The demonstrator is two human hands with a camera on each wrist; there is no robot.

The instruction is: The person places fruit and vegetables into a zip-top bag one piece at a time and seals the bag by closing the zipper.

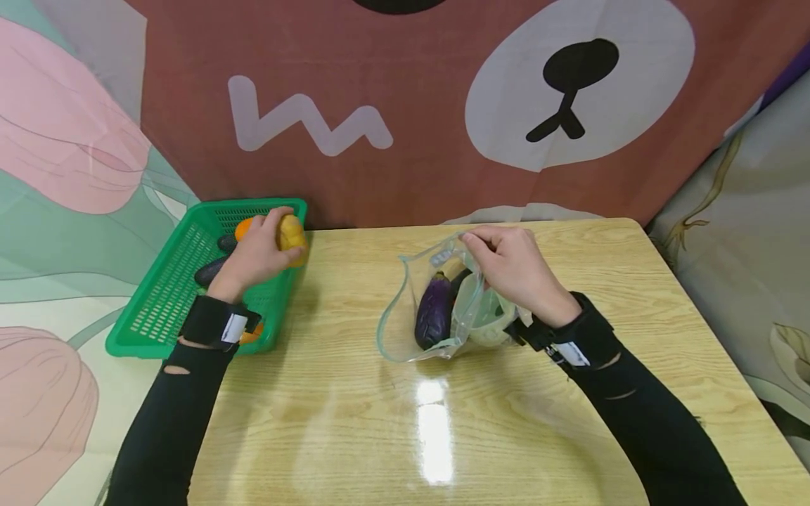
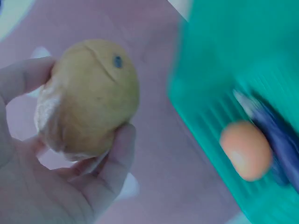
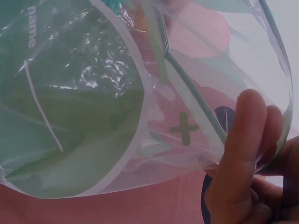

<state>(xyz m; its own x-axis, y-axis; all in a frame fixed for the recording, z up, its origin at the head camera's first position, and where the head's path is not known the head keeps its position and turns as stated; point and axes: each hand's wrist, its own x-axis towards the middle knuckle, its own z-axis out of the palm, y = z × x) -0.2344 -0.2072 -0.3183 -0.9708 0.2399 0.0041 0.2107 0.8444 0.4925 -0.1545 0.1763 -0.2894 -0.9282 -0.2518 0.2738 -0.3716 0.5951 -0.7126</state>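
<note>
My left hand (image 1: 253, 256) grips a yellow, lumpy fruit or vegetable (image 1: 291, 235) above the far right corner of the green basket (image 1: 155, 309). In the left wrist view, thumb and fingers hold this yellow piece (image 2: 93, 98) clear of the basket; its kind is uncertain. My right hand (image 1: 515, 267) pinches the rim of a clear zip bag (image 1: 395, 327), keeping its mouth open toward the left. Inside the bag lies a purple eggplant (image 1: 433, 313) with another dark piece partly hidden behind it. The right wrist view shows the bag's green printed side (image 3: 70, 107) and fingers at its zip edge.
In the basket are dark eggplants (image 1: 211, 270), an orange round fruit (image 1: 243, 228) and another orange piece (image 1: 251, 334) partly behind the left wrist. Basket and bag share a wooden table (image 1: 342, 422). A brown printed cloth (image 1: 430, 176) hangs along the back.
</note>
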